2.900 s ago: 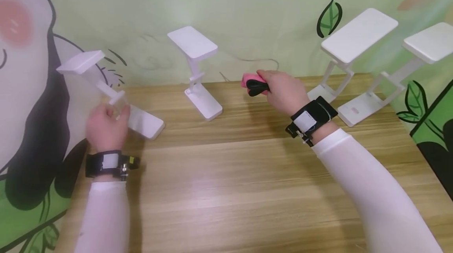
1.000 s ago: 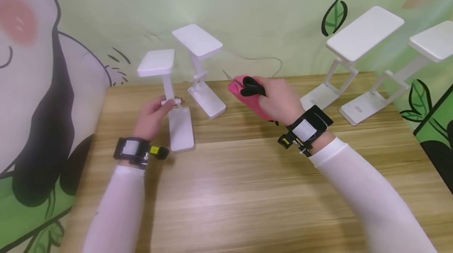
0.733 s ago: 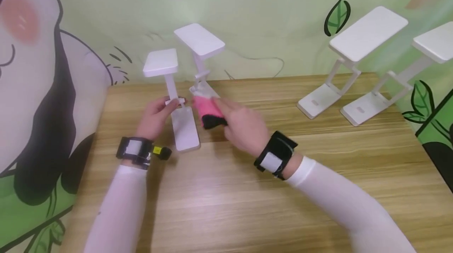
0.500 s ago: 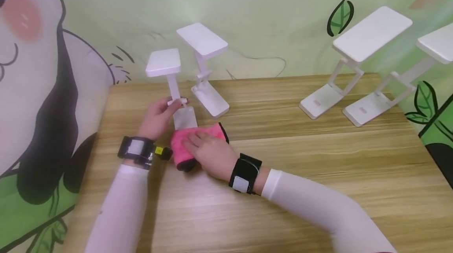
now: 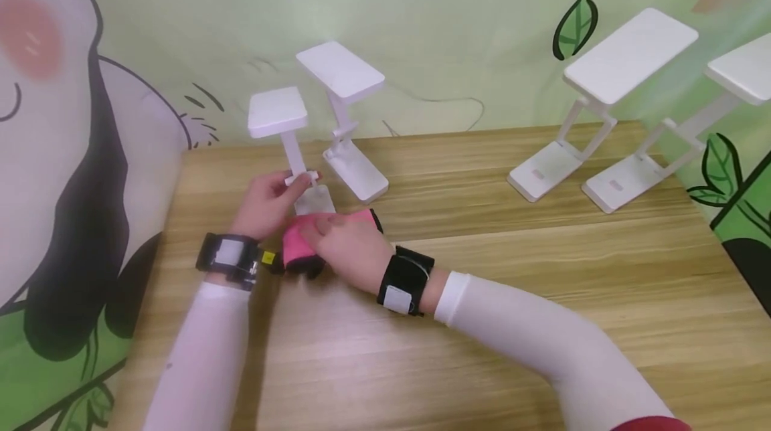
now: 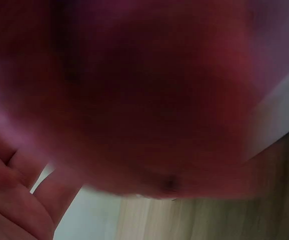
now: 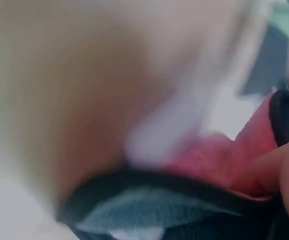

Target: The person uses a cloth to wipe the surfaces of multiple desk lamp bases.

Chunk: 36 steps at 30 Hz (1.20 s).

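My left hand grips a white folding desk lamp at the hinge low on its stem. Over the front of that lamp's base lies a pink cloth with black edging, covering most of the base. My right hand holds the cloth against the base, its fingers bent on it. A dark red blur, apparently the cloth, fills much of the left wrist view and hides the lamp's base. In the right wrist view the cloth is bunched beside the fingers.
A second white lamp stands close behind, to the right of the held one. Two more lamps, one nearer and one at the far right, stand on the wooden table. A printed wall rises behind the table.
My left hand has brought its lamp rightward from the table's left side. My right hand has carried the cloth left onto the lamp's base and shifted it slightly up along the base.
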{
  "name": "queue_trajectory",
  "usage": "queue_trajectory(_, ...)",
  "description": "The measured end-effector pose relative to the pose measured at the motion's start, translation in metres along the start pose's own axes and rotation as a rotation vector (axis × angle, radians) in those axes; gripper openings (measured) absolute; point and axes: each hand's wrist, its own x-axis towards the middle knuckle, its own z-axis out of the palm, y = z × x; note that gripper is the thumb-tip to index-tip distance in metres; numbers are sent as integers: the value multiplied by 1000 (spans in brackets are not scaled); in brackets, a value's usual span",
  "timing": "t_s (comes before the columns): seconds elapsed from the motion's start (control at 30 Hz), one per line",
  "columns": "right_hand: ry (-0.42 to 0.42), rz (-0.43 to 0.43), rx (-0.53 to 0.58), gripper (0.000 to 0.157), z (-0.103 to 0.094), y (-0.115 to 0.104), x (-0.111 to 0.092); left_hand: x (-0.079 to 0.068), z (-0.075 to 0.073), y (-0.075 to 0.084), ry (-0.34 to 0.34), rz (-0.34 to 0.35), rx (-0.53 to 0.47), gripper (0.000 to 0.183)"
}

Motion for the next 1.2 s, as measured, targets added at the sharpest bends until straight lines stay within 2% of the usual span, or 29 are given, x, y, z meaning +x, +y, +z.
queue_trajectory(0.17,-69,-73,-55,47,19,-19,-16,1,-4,3,-39,12,32,47)
queue_trajectory(0.27,-72,-55,-49,48,23,-19,-17,2,-7,5,-51,23,40,46)
queue_trajectory(0.4,-56,-33,-29,46,25,-7,0,3,-10,6,-76,21,33,45)
queue_trajectory(0.53,8,-3,-59,38,33,5,24,5,-11,6,-106,-4,-11,41)
queue_trajectory(0.67,46,21,-86,41,40,9,36,5,-11,6,-123,-9,-46,39)
queue_trajectory(0.77,25,37,-48,46,36,5,31,5,-11,6,-119,1,-36,39)
queue_trajectory(0.87,-39,35,-1,48,29,-2,18,5,-12,5,-109,9,-5,39)
queue_trajectory(1.03,-126,-6,1,49,22,-13,-3,4,-12,3,-88,14,40,42)
queue_trajectory(1.2,-169,-9,87,51,20,-12,-9,2,-12,2,-87,18,53,36)
